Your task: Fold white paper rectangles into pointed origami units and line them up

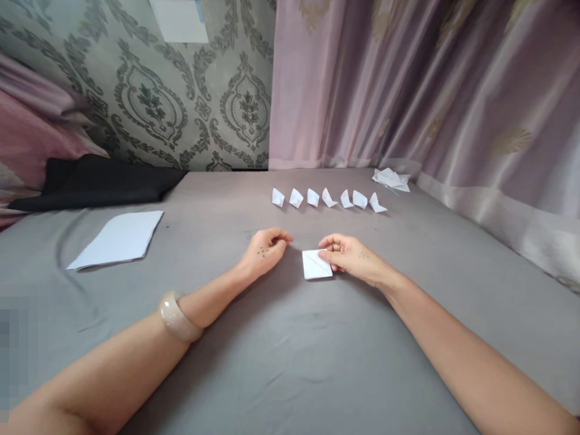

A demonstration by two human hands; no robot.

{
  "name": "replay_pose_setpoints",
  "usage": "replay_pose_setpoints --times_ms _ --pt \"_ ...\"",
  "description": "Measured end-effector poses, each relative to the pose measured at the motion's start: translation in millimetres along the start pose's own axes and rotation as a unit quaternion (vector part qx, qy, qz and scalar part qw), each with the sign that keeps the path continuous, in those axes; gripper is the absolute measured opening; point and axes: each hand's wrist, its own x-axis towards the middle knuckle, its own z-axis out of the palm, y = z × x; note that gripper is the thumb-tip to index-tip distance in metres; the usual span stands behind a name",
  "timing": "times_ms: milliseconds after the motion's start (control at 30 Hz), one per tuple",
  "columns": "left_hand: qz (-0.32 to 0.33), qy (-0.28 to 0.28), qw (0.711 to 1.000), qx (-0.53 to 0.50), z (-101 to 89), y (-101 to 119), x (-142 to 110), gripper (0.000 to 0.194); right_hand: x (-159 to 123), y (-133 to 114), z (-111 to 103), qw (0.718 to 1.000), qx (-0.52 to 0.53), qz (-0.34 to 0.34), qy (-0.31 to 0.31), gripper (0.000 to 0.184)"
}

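Observation:
A small folded paper square [316, 266] with a diagonal crease is in my right hand [351, 257]. My thumb presses on its upper right side and the fingers are curled behind and beneath it. To the left of the square, apart from it, is my left hand [267, 249]. Its fingers are curled in towards the thumb, and nothing shows between them. Beyond both hands stands a row of several small folded paper pieces [312, 197], white and pointed, on the grey sheet [290, 362].
A stack of white paper [120, 240] lies on the left, with a black cloth [104, 178] behind it. At the back right is a loose pile of paper [390, 179]. Pink curtains [317, 84] and a patterned wall [194, 115] bound the surface.

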Motion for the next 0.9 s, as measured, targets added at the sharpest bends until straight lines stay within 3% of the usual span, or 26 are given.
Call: replay_pose_setpoints --times_ms 67,167,333,500,600,667,767,833,900 --pt "-0.022 -0.009 0.992 -0.12 0.5 2.8 0.6 0.028 1.1 -1.2 1.5 0.996 0.09 0.017 0.02 0.028" --pt "-0.026 -0.05 0.974 -0.22 0.3 11.3 -2.1 0.028 2.1 -2.3 7.9 0.976 0.21 0.032 0.039 0.016" --pt "-0.021 -0.1 0.971 -0.215 3.5 21.2 -9.4 0.029 2.4 -1.8 23.4 0.947 0.317 0.034 0.041 0.014" --pt "-0.001 -0.091 0.978 -0.188 9.1 14.5 -7.4 0.027 3.1 -0.6 33.2 0.947 0.318 0.024 0.041 0.017" --pt "0.054 -0.07 0.99 -0.112 7.9 10.4 -5.5 0.022 4.3 2.8 32.3 0.974 0.216 -0.019 0.064 0.02" --pt "0.126 -0.039 0.991 -0.015 5.7 8.7 -5.3 0.016 4.9 5.4 29.1 0.985 0.082 -0.086 0.124 0.021" --pt "0.263 0.023 0.955 0.134 2.4 5.7 -5.5 0.013 4.2 7.6 23.9 0.95 -0.119 -0.199 0.21 0.014" --pt "0.337 0.039 0.916 0.212 0.5 3.3 -5.4 0.015 2.4 7.9 22.2 0.917 -0.212 -0.256 0.22 0.009" --pt "0.39 0.031 0.877 0.279 -1.2 1.5 -5.1 0.019 0.0 8.1 22.2 0.889 -0.29 -0.287 0.208 0.015"
